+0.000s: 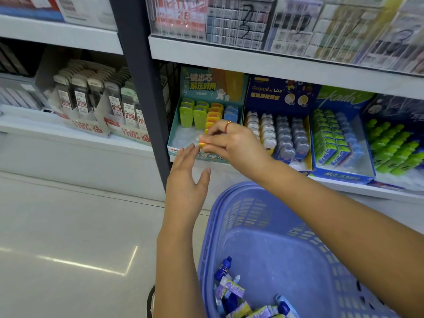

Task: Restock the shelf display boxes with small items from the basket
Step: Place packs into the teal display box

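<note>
Blue plastic basket fills the lower right of the frame, a heap of small packaged items in purple, yellow and dark blue wrappers at its bottom. Both forearms reach up over it from the lower edge.

Right hand, centre frame, fingers curled, pinching a small orange-yellow item at the fingertips; red ring on one finger. The item sits at the front edge of the teal display box, just above its front wall.

Left hand just below and left of it, fingers straight and spread, thumb out, holding nothing. Its fingertips are just beside the pinched item; contact cannot be told.

Teal box stands on the lower shelf, centre, right beside the dark upright post. Inside: green pieces at left, an orange row in the middle, blue pieces at right; front part shows bare clear lining.

To its right, touching, a dark blue display box with white and grey pieces, then a blue box with green packs. Upper left: white shelf with hanging refill packs. Lower left: pale floor.
</note>
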`<action>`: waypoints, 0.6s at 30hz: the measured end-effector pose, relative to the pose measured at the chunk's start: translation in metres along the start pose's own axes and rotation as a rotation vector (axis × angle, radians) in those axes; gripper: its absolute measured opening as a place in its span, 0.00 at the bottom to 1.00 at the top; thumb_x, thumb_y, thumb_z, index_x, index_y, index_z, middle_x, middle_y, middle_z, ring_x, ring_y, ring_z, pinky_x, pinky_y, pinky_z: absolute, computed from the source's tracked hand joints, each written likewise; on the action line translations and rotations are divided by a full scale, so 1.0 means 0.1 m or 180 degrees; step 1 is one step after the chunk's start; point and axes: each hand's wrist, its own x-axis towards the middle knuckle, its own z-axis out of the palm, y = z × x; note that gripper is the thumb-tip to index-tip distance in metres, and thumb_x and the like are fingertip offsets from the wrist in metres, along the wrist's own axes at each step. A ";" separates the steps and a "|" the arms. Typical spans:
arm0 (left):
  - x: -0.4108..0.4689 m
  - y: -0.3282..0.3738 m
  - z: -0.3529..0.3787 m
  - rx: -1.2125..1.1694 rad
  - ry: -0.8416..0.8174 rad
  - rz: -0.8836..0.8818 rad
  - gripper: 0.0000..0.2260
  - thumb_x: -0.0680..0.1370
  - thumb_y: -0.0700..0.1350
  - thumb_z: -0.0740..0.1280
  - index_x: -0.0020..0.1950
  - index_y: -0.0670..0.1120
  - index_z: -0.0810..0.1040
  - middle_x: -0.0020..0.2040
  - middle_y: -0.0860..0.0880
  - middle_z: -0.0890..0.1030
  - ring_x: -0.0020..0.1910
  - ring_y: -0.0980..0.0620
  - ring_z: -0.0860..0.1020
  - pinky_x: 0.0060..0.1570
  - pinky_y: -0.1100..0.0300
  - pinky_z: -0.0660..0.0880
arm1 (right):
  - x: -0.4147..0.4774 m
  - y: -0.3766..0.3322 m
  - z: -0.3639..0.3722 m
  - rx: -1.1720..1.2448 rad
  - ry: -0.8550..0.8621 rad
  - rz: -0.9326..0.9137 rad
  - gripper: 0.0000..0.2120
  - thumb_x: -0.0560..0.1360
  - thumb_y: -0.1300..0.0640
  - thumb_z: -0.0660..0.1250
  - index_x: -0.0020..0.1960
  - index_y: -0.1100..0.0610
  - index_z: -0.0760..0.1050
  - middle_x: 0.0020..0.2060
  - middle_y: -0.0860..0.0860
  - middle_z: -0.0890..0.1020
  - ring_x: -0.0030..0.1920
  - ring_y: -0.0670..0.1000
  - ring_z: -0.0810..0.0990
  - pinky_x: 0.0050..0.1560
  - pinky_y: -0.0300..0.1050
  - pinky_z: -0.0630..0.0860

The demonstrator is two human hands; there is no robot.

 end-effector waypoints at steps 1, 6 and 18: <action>0.00 0.00 0.00 0.0006 0.0010 0.0001 0.23 0.78 0.43 0.66 0.73 0.48 0.67 0.73 0.54 0.66 0.75 0.58 0.57 0.67 0.71 0.53 | 0.02 0.02 -0.02 0.0032 -0.0019 0.0087 0.13 0.73 0.60 0.69 0.57 0.62 0.80 0.49 0.61 0.80 0.47 0.59 0.80 0.49 0.53 0.77; -0.01 -0.01 0.00 0.0050 0.0028 0.0057 0.23 0.78 0.43 0.66 0.72 0.49 0.68 0.73 0.55 0.66 0.74 0.59 0.57 0.68 0.70 0.53 | 0.00 0.15 -0.05 0.0281 -0.0003 0.0386 0.15 0.74 0.63 0.69 0.60 0.61 0.78 0.51 0.59 0.80 0.50 0.55 0.80 0.53 0.41 0.74; 0.00 0.01 -0.01 0.0175 -0.0083 0.0020 0.25 0.78 0.44 0.66 0.74 0.48 0.65 0.74 0.55 0.64 0.74 0.60 0.56 0.66 0.72 0.52 | 0.05 0.15 0.04 -0.0076 -0.0200 0.0551 0.12 0.79 0.58 0.62 0.53 0.67 0.74 0.46 0.58 0.72 0.39 0.44 0.69 0.38 0.32 0.64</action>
